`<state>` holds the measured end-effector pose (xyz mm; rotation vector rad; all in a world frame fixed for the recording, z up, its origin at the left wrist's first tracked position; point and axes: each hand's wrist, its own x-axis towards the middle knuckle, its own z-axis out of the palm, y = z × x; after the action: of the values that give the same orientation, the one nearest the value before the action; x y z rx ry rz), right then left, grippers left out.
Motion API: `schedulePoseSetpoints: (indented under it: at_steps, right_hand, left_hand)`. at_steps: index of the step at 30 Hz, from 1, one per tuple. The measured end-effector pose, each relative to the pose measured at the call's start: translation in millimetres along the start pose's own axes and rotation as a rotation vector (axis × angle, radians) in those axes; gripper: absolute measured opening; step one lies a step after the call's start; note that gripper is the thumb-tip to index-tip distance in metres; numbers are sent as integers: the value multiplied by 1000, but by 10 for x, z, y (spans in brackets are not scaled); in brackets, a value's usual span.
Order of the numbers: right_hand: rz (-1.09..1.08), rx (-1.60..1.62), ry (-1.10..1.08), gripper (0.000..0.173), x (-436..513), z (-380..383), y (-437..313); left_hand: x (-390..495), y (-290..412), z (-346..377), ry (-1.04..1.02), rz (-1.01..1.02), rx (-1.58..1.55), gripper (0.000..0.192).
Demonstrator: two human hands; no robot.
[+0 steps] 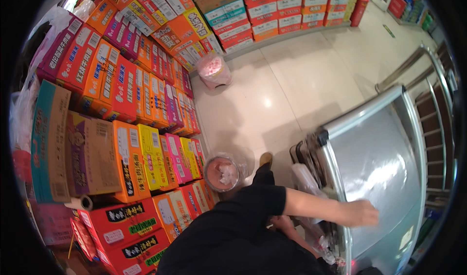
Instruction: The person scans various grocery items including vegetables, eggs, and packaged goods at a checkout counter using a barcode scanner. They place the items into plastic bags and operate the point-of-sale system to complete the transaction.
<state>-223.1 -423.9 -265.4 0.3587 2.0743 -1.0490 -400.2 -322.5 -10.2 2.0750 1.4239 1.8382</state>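
Observation:
My left arm reaches out to the right. My left hand [361,213], blurred, is over the near edge of a metal-framed counter [375,154] with a shiny, reflective top. Whether it touches the surface is unclear, and its fingers cannot be made out. Lower and closer to my body is my right hand [282,224], partly covered by my left arm and dark clothing; what it holds, if anything, is hidden. Pale plastic bags [308,178] hang along the counter's near side, close to both hands.
Stacked instant-noodle cartons [124,89] line the left side, and more cartons [284,8] stand at the back. A lined waste bin [208,178] with crumpled tissue stands beside my foot [266,160]. Farther off, a pink-filled container [215,74] sits on the tile floor. Metal rails [434,107] stand beyond the counter.

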Motion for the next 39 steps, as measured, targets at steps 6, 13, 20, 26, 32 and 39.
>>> schedulePoseSetpoints:
  at_steps: [6, 13, 20, 26, 32, 39]
  right_hand:
    - [-80, -172, -197, 29, 408, -1012, -1699]
    - [-256, -240, -76, 31, 1336, -1686, -3083]
    - [-280, -432, -68, 35, 2206, -2195, -3632]
    - [-164, -448, -67, 40, 3075, -2810, -3646]
    - [-39, -519, 28, 49, 4099, -3539, -3870]
    - [-200, -673, -50, 40, 5328, -4078, -5719]
  left_hand:
    - [-391, -238, -2803, 371, -470, 292, 16]
    - [-1124, 298, -4503, 678, -1025, 603, 21]
    - [-1401, 889, -5693, 876, -993, 962, 14]
    - [-1292, 1078, -7274, 976, -931, 1370, 46]
    - [-1059, 1264, -9118, 1229, -849, 1956, 68]
    - [-1045, 1887, -10438, 1230, -929, 2634, 92]
